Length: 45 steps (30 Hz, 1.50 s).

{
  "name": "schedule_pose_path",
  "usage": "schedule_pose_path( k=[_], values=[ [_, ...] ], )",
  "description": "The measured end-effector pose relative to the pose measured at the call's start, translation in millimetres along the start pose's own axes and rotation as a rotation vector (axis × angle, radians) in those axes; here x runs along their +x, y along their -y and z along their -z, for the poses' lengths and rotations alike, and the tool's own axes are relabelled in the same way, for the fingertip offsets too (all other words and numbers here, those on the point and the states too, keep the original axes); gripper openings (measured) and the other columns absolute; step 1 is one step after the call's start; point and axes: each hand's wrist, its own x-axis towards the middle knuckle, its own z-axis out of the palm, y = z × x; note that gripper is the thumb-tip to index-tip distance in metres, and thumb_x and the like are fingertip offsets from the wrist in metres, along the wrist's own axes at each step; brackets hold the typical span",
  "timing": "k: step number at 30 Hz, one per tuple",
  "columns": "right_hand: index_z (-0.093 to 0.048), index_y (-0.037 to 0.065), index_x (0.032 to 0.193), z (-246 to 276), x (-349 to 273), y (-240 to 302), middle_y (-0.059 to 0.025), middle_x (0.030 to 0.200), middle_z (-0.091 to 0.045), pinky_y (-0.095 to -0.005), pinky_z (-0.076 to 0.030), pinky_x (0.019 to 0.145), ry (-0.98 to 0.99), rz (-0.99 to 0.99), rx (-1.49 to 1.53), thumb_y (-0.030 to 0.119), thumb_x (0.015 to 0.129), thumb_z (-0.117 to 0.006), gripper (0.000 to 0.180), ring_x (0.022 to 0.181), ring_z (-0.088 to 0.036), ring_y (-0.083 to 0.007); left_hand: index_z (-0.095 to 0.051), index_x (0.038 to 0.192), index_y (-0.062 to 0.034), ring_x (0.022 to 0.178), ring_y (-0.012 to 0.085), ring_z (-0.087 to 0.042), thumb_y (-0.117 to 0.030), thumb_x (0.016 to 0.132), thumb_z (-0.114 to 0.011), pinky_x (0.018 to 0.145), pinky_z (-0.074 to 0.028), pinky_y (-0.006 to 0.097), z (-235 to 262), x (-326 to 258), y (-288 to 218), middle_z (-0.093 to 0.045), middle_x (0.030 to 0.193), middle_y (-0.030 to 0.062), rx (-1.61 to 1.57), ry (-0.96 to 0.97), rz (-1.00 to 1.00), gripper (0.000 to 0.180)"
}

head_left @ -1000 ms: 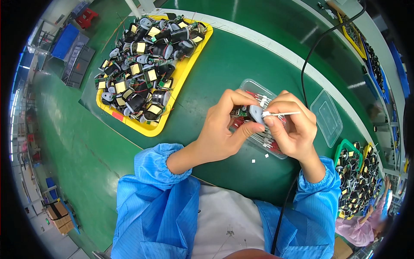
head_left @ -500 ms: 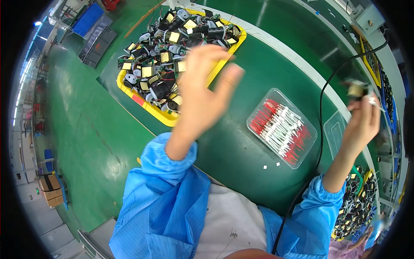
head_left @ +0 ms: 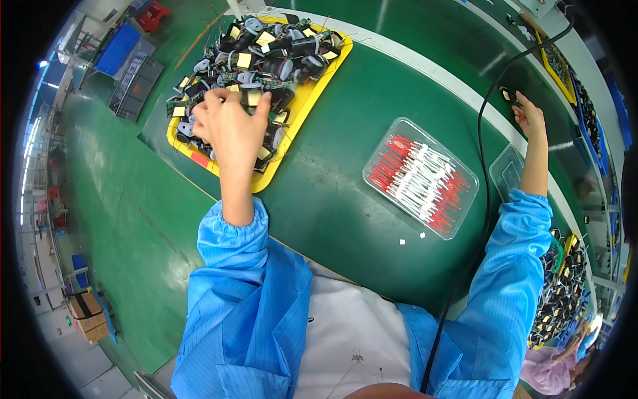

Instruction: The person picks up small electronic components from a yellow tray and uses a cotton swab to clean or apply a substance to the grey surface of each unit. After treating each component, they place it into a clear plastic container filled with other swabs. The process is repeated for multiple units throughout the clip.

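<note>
My left hand (head_left: 232, 130) reaches over a yellow tray (head_left: 300, 123) at the far left, fingers curved and thumb held apart. It is just above or touching a heap of small black assemblies (head_left: 266, 58) with grey round pieces, green circuit boards, wires and cream pads. Its fingertips partly hide the parts below, and I see nothing gripped. Stretched out at the far right, my right hand (head_left: 530, 118) pinches a small black assembly with a cream pad (head_left: 508, 95) beyond the table's white edge, over a green surface.
A clear plastic box (head_left: 458, 229) of thin red and white pieces sits mid-table, with two small white squares (head_left: 402, 242) nearby. A black cable (head_left: 481, 133) crosses beside a clear lid (head_left: 508, 169). More assemblies (head_left: 565, 292) fill a tray at right; another person (head_left: 551, 369) is beyond.
My left hand has moved left and down into the tray area. My right hand has reached farther away with the small black assembly, beyond the white edge. The view has shifted slightly.
</note>
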Motion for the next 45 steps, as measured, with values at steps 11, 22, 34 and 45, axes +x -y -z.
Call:
schedule_pose_path(
  k=[11,22,34,45],
  values=[
    [-0.067,0.003,0.093,-50,-269,68,0.0000,0.078,-0.063,-0.0202,-0.042,0.062,0.113,0.899,-0.147,0.018,0.088,-0.065,0.015,0.070,-0.053,-0.0045,-0.060,0.097,-0.0001,0.093,0.0132,-0.059,-0.010,0.077,-0.076,0.080,-0.049,0.030,41,-15,-74,-0.064,0.098,0.0062,-1.283,0.300,-0.097,0.027],
    [-0.065,0.003,0.083,-89,-328,19,-0.0085,0.077,-0.058,-0.0369,-0.044,0.072,0.452,1.239,-0.717,0.007,0.072,-0.070,0.013,0.075,-0.055,-0.0256,-0.057,0.109,0.0010,0.095,0.0138,-0.061,0.006,0.072,-0.075,0.084,-0.053,0.029,28,-36,-92,-0.058,0.098,0.0056,-1.582,0.772,-0.100,0.042],
    [-0.058,-0.001,0.084,-62,-331,52,-0.0122,0.075,-0.063,-0.0273,-0.051,0.061,0.572,0.821,-0.458,0.002,0.080,-0.063,0.007,0.068,-0.065,-0.0183,-0.054,0.114,-0.0006,0.086,0.0111,-0.058,-0.001,0.079,-0.072,0.069,-0.048,0.023,15,-35,-83,-0.057,0.098,0.0057,-1.709,0.828,0.013,0.038],
    [-0.063,-0.004,0.098,-47,-333,56,-0.0102,0.087,-0.064,-0.0255,-0.049,0.069,0.876,0.517,0.500,0.000,0.081,-0.068,0.018,0.074,-0.059,-0.0136,-0.058,0.111,0.0001,0.098,0.0186,-0.057,-0.018,0.080,-0.074,0.086,-0.045,0.029,16,-41,-86,-0.057,0.108,0.0105,-1.840,0.827,-0.349,0.040]
  ],
)
